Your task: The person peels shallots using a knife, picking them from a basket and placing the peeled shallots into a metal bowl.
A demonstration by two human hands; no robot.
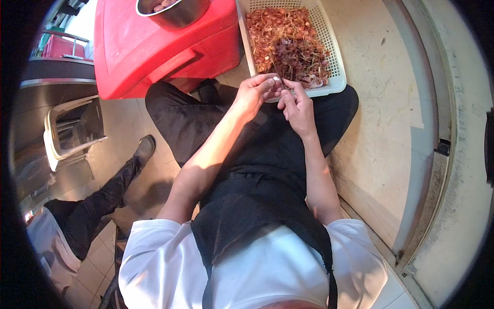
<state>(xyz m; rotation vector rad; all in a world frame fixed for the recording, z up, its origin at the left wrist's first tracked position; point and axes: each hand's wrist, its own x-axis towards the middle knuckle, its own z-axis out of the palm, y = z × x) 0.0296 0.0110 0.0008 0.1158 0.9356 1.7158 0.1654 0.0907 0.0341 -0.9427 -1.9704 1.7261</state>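
Both my hands meet over the near edge of a white perforated basket (337, 77). Reddish-brown stringy pieces (280, 26) fill it, with a darker purplish heap (303, 59) towards the near side. My left hand (256, 92) is closed in a pinch on a small whitish piece (276, 79), at the fingertips. Close beside it, my right hand (297, 105) is also closed, its thumb and fingers pressed together near a thin dark strand. What my right hand holds is too small to name.
A red bin (170, 46) stands left of the basket, with a metal bowl (177, 13) of pinkish pieces on its lid. A white chair-like frame (54, 131) is at the far left. Below it, another person's leg (110, 188) extends inward. A pale wall (373, 103) runs along the right.
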